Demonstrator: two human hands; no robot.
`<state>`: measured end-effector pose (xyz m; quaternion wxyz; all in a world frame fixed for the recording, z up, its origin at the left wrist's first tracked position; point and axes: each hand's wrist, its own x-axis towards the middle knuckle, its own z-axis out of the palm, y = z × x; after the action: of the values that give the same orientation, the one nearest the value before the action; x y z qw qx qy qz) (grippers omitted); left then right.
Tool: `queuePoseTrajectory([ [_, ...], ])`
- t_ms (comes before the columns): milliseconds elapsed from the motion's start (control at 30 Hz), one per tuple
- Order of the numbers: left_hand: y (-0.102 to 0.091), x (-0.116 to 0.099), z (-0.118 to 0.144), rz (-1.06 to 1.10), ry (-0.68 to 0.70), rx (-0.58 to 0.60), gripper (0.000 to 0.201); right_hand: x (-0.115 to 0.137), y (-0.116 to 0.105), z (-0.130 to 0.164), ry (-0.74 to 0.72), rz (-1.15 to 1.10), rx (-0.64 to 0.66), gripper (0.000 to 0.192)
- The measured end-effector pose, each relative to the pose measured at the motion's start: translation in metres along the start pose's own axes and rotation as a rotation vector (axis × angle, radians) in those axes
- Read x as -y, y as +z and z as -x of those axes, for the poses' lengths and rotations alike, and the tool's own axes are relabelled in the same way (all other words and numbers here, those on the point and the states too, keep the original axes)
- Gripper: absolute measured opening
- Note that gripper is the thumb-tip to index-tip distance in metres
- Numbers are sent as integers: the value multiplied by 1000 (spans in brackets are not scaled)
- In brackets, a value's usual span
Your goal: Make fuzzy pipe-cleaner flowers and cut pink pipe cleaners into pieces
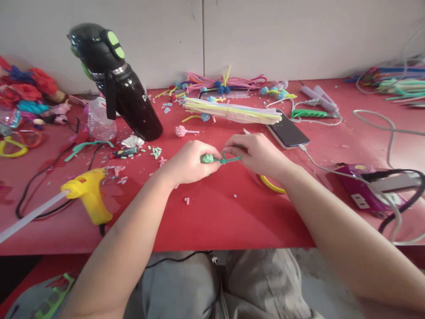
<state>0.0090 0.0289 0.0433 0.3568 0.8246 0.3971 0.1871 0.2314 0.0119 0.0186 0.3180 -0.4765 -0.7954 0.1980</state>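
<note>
Two hands (191,160): fingers (214,166) pinch green pipe-cleaner (223,160) | right hand (257,153) half-hides yellow scissors (272,187) | phone (288,129) beyond

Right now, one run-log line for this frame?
left hand: holds bumpy green fuzzy ball | right hand: pinches thin green fuzzy strand | red table: pink fuzzy ball on stem, yellow plastic glue gun

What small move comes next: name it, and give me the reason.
Probably wind the green strand around the green stem with the right hand: the strand crosses the stem and bends up toward that hand, the left hand holds the green bumpy head, and the stem's tip sticks out beyond the crossing.
</note>
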Motion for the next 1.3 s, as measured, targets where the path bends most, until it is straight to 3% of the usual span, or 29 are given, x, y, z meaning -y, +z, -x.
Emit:
queuePoseTrajectory([
  [167,8,7,-1,-181,59,-14,15,2,-5,-4,-44,-2,113,19],
  [267,10,4,-2,-210,20,-50,14,10,-4,-2,-24,23,88,14],
  [400,6,-2,-4,-85,-35,-217,16,24,2,3,-11,-29,-36,12],
  [533,1,-1,-6,182,-70,-312,21,23,6,7,18,-168,-44,16],
  [633,-4,0,-4,317,-33,-230,25,10,1,7,63,-235,-48,21],
  [733,-7,-2,-1,336,-2,-66,24,-6,-7,5,70,-260,3,28],
  [833,-5,-4,1,216,-14,88,23,-13,-15,2,21,-201,76,20],
  [933,3,-2,0,-42,-1,123,17,-6,-18,-3,-36,-32,154,11],
  [1067,11,2,-2,-280,-4,-8,14,13,-14,-6,-66,186,167,18],
  [1167,10,2,-3,-253,-22,-100,15,24,-8,-2,23,213,61,14],
  [1300,4,1,-5,-157,-34,-237,16,29,2,7,108,62,-134,16],
])
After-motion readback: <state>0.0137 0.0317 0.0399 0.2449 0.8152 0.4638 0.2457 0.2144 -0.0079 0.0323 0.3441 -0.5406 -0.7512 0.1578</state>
